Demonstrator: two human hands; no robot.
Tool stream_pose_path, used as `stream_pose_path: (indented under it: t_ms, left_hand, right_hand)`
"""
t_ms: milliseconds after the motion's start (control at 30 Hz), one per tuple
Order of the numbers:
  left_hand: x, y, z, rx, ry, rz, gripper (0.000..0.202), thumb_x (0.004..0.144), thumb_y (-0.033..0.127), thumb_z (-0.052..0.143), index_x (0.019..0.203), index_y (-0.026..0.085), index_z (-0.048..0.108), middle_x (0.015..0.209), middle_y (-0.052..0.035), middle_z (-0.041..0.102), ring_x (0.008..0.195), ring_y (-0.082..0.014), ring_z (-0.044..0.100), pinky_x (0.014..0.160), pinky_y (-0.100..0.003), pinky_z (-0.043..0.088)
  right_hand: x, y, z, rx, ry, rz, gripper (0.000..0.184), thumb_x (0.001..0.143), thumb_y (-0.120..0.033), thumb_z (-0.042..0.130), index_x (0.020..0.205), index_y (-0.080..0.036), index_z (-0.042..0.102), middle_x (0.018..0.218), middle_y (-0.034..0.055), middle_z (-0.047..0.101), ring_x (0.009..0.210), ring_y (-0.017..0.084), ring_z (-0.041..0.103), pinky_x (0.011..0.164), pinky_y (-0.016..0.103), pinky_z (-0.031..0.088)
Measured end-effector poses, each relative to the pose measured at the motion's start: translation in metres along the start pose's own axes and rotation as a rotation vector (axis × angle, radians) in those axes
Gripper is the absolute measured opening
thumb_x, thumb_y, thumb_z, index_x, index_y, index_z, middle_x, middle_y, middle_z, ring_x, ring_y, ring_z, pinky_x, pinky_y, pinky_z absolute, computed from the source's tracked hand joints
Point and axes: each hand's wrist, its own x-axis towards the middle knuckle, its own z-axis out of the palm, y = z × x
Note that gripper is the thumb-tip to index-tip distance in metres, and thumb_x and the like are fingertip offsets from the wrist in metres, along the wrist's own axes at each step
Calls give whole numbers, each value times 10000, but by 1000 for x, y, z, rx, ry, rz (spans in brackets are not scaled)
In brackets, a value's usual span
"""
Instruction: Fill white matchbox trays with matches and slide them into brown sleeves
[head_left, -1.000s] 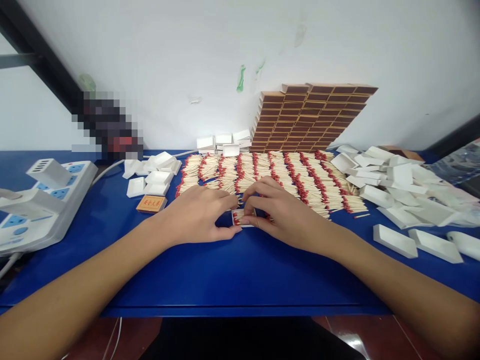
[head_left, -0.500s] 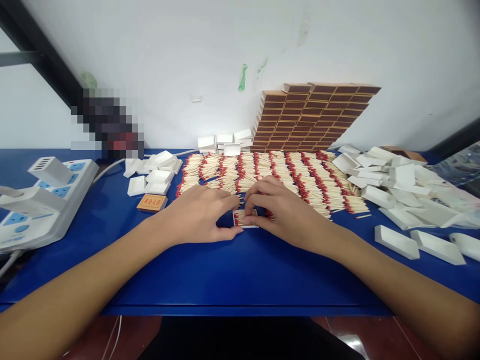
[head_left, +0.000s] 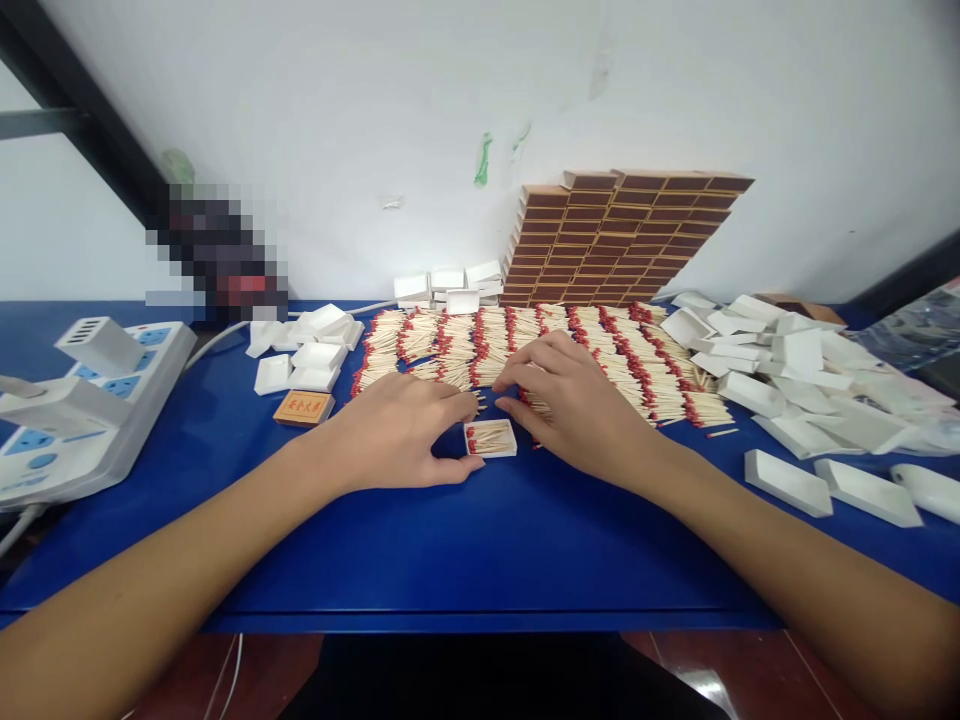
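A small white matchbox tray lies on the blue table in front of me, with red-headed matches inside, their heads toward its left end. My left hand rests around that left end, thumb along the near side and fingers at the far side, bracing it. Over the right of the tray, above the loose matches, hovers my right hand. Its fingers are bent, with a small gap between thumb and forefinger and nothing visible between them. Beyond both hands, rows of loose matches spread across the table.
Stacked matchboxes lean by the wall. White empty trays pile up at right, with others at left near an orange matchbox. A white power strip occupies the left side. The table's front edge is near me.
My right hand has lifted out of the tray and moved slightly up and right, its thumb and forefinger parting. The matches in the tray now show. My left hand has stayed about the same.
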Motion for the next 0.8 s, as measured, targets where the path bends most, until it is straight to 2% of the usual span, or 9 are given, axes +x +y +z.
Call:
stream_pose_path:
  t_ms: [133, 367, 800]
  left_hand:
    - [1, 0, -1, -7, -11, -6, 338, 948, 513, 639, 1083, 208, 693, 958, -11, 762, 863, -236, 722, 685, -349, 427]
    - [0, 2, -4, 3, -20, -4, 359, 956, 520, 620, 1088, 196, 698, 974, -37, 773, 869, -238, 731, 681, -337, 440]
    - [0, 3, -5, 6, -20, 2, 337, 954, 503, 629, 1055, 190, 701, 926, -29, 761, 823, -226, 717, 647, -326, 405]
  right_hand:
    - [0, 12, 6, -80, 0, 1, 151, 1021, -215, 581, 1063, -199, 726, 1137, 141, 668, 1134, 321, 521, 923, 504, 460]
    - [4, 11, 9, -57, 4, -17, 168, 1030, -217, 555, 1041, -213, 723, 1107, 138, 667, 1117, 312, 524, 914, 497, 462]
    - [6, 15, 13, -55, -27, 7, 165, 1033, -230, 568, 919, -188, 681, 1020, 123, 657, 1068, 292, 520, 892, 460, 452]
